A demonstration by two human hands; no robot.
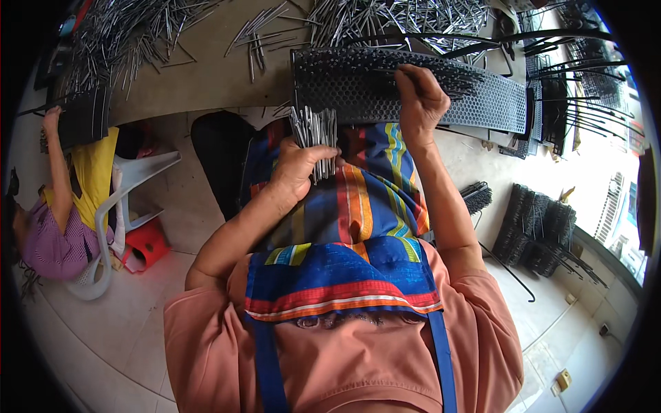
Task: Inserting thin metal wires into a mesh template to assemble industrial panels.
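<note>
My left hand (295,168) is wrapped round a bundle of thin silvery metal rods (314,127), held upright above my lap at the table's edge. My right hand (423,103) hovers over a long black rack (344,96) full of round holes, its fingers pinched together. What the pinch holds, if anything, is too small to make out. Dark rods (454,84) stand in the holes along the rack's far side and around my right fingertips. At the rack's near left the holes show bare.
Loose metal rods lie heaped on the table (200,89), in a left pile (131,41) and a far pile (406,20). A co-worker (69,220) sits at left by a white chair (107,227). Black racks (537,227) with hooked bars stand on the floor at right.
</note>
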